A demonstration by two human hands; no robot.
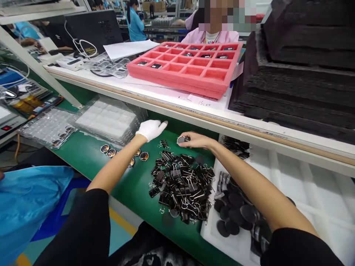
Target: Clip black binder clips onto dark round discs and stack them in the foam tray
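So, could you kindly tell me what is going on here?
A person's right hand holds a small round piece just beyond a pile of black binder clips on the green table. The white-gloved left hand, seemingly holding nothing, is beside a stack of clear plastic trays. Right of the clips, dark discs lie in a white tray.

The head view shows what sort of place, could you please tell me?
Probably a factory assembly floor: piled binder clips lie on a green workbench, a red tray holds small parts, and a person in blue is beyond.
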